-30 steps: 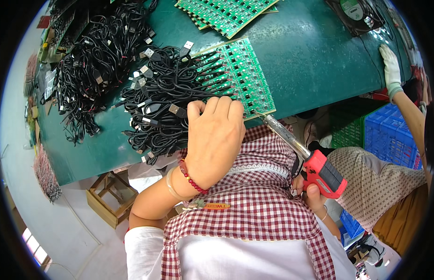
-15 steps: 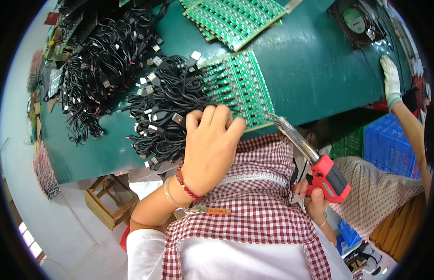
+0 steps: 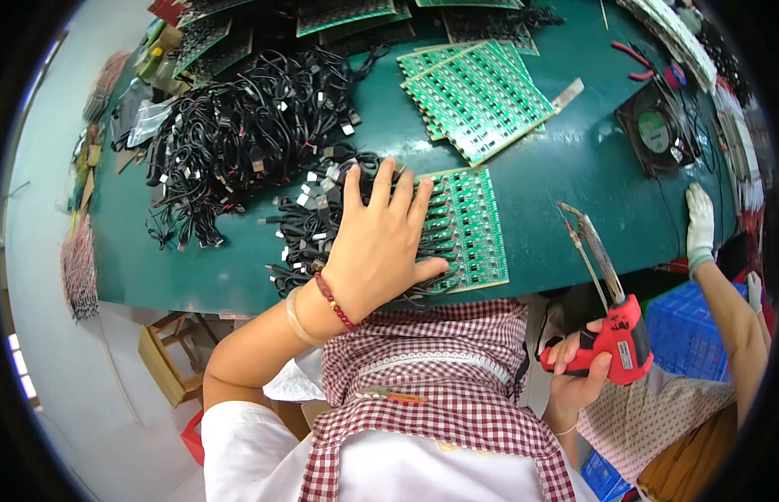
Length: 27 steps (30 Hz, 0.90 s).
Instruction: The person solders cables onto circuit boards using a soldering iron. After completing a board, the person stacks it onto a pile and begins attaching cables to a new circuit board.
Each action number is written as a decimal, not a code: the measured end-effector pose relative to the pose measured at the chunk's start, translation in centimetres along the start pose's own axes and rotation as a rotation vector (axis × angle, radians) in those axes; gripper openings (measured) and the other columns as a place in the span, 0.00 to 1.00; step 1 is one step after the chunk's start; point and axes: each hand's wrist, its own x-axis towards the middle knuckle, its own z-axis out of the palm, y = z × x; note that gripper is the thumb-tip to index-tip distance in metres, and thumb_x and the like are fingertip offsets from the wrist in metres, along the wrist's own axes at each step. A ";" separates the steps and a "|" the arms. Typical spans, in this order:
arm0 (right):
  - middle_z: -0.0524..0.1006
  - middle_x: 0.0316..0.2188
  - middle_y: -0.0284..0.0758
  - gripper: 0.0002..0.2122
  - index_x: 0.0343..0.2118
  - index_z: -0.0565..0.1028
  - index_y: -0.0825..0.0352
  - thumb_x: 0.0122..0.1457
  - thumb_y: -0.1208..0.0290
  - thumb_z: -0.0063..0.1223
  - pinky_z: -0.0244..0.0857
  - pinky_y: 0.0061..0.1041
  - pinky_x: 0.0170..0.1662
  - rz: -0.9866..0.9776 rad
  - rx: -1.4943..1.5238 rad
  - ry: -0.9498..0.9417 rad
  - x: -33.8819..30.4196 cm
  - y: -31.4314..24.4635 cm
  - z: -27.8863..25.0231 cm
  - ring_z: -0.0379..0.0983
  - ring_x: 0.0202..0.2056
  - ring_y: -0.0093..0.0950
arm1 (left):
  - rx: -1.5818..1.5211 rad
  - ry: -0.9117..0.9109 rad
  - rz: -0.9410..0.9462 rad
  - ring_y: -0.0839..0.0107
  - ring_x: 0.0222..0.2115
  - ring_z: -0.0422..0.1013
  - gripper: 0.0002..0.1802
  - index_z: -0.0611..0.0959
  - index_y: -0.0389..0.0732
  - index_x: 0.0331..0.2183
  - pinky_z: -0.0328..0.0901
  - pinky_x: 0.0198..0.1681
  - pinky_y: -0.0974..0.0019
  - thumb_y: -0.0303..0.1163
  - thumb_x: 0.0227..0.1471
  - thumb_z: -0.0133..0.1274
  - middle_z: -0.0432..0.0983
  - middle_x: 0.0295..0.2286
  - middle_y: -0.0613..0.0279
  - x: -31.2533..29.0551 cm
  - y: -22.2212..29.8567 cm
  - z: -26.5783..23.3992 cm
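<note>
My left hand (image 3: 379, 243) lies flat, fingers spread, on black cables (image 3: 322, 217) soldered to a green circuit board panel (image 3: 466, 227) at the near edge of the green table (image 3: 574, 184). A red bead bracelet and a clear band circle its wrist. My right hand (image 3: 578, 361) grips a red soldering gun (image 3: 617, 330) off the table's edge, its metal tip pointing up toward the table, apart from the board.
A big heap of black cables (image 3: 239, 134) covers the table's left. More green panels (image 3: 477, 96) lie further back, a small black fan (image 3: 657, 130) at right. Another person's white-gloved hand (image 3: 699, 226) rests on the right edge, beside a blue crate (image 3: 682, 322). A wooden stool (image 3: 168, 360) stands below.
My left hand slid forward onto the cables and board and spread flat. The soldering gun drew back and lifted away from the board toward the right.
</note>
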 end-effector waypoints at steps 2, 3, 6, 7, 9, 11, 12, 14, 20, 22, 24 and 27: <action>0.65 0.17 0.31 0.23 0.45 0.61 0.69 0.62 0.49 0.38 0.58 0.21 0.20 -0.013 0.005 0.010 0.1 0.0 0.1 0.57 0.13 0.19 | 0.011 0.004 -0.028 0.52 0.55 0.56 0.48 0.69 0.35 0.52 0.46 0.58 0.42 0.62 0.38 0.55 0.66 0.49 0.51 -1.0 -0.9 -0.1; 0.65 0.17 0.31 0.23 0.45 0.61 0.69 0.62 0.49 0.38 0.58 0.21 0.20 -0.016 0.009 0.002 0.1 0.1 0.1 0.57 0.13 0.19 | 0.010 -0.028 -0.002 0.52 0.56 0.55 0.47 0.69 0.35 0.52 0.45 0.58 0.43 0.62 0.39 0.54 0.65 0.50 0.52 -1.5 -1.6 -0.2; 0.65 0.17 0.31 0.23 0.45 0.61 0.69 0.62 0.50 0.38 0.58 0.21 0.20 0.009 -0.023 0.016 0.3 0.2 0.5 0.57 0.13 0.19 | -0.072 -0.061 0.113 0.55 0.58 0.53 0.47 0.69 0.35 0.53 0.44 0.60 0.46 0.63 0.41 0.51 0.64 0.52 0.53 -3.0 -2.6 -0.8; 0.65 0.17 0.31 0.23 0.45 0.61 0.69 0.62 0.50 0.38 0.58 0.21 0.20 0.020 -0.023 0.007 0.6 0.3 0.6 0.58 0.13 0.19 | -0.093 -0.017 0.093 0.54 0.57 0.55 0.44 0.70 0.35 0.52 0.47 0.59 0.48 0.60 0.42 0.51 0.64 0.52 0.52 -3.5 -2.4 -1.0; 0.65 0.17 0.31 0.22 0.45 0.61 0.69 0.62 0.50 0.38 0.58 0.21 0.20 0.031 -0.021 -0.009 1.0 0.4 1.0 0.58 0.13 0.19 | -0.190 0.100 0.058 0.55 0.54 0.60 0.37 0.72 0.35 0.50 0.53 0.57 0.53 0.52 0.43 0.55 0.65 0.51 0.52 -2.7 -2.8 -1.4; 0.65 0.17 0.32 0.23 0.45 0.60 0.70 0.62 0.50 0.38 0.59 0.21 0.21 0.019 -0.003 -0.028 1.6 0.4 1.7 0.59 0.13 0.19 | -0.165 0.357 0.026 0.62 0.45 0.66 0.17 0.77 0.39 0.39 0.59 0.48 0.59 0.30 0.42 0.56 0.71 0.44 0.59 -0.8 -5.1 -2.6; 0.65 0.17 0.32 0.23 0.45 0.60 0.70 0.62 0.50 0.38 0.59 0.21 0.21 0.018 -0.002 -0.031 1.8 0.3 2.0 0.59 0.13 0.19 | 0.012 0.371 0.053 0.63 0.43 0.66 0.14 0.77 0.40 0.36 0.59 0.46 0.61 0.30 0.41 0.54 0.71 0.41 0.62 0.2 -7.1 -3.6; 0.66 0.17 0.32 0.23 0.45 0.60 0.70 0.62 0.50 0.38 0.59 0.20 0.21 -0.040 0.010 -0.072 1.9 -0.2 2.1 0.59 0.13 0.19 | 0.223 0.351 0.103 0.66 0.42 0.66 0.10 0.78 0.43 0.31 0.59 0.44 0.63 0.29 0.40 0.52 0.70 0.37 0.65 1.5 -11.3 -4.0; 0.66 0.17 0.32 0.23 0.45 0.60 0.70 0.63 0.51 0.37 0.59 0.21 0.21 -0.016 0.025 -0.010 1.3 -0.2 2.4 0.59 0.13 0.20 | 0.012 0.410 0.210 0.70 0.38 0.69 0.04 0.77 0.42 0.26 0.62 0.42 0.66 0.26 0.43 0.56 0.73 0.32 0.66 3.5 -14.8 -3.5; 0.66 0.17 0.32 0.23 0.45 0.60 0.70 0.63 0.51 0.37 0.59 0.21 0.21 -0.004 0.020 -0.008 1.2 -0.1 2.5 0.59 0.13 0.20 | -0.282 0.524 0.134 0.68 0.35 0.70 0.03 0.78 0.40 0.27 0.63 0.40 0.67 0.24 0.44 0.55 0.74 0.31 0.64 4.8 -15.1 -3.2; 0.66 0.17 0.32 0.23 0.45 0.60 0.70 0.63 0.51 0.37 0.59 0.21 0.21 0.005 0.016 -0.015 1.3 0.1 2.8 0.59 0.13 0.20 | -0.569 0.748 0.043 0.67 0.30 0.74 0.03 0.78 0.35 0.30 0.67 0.35 0.70 0.21 0.49 0.51 0.76 0.28 0.59 5.8 -15.2 -3.4; 0.66 0.17 0.32 0.22 0.45 0.60 0.70 0.63 0.51 0.37 0.59 0.20 0.21 -0.002 0.011 -0.063 1.6 0.0 3.0 0.59 0.13 0.19 | -1.015 0.941 -0.095 0.76 0.30 0.74 0.04 0.78 0.35 0.31 0.66 0.35 0.74 0.24 0.55 0.48 0.76 0.28 0.63 7.0 -14.8 -4.6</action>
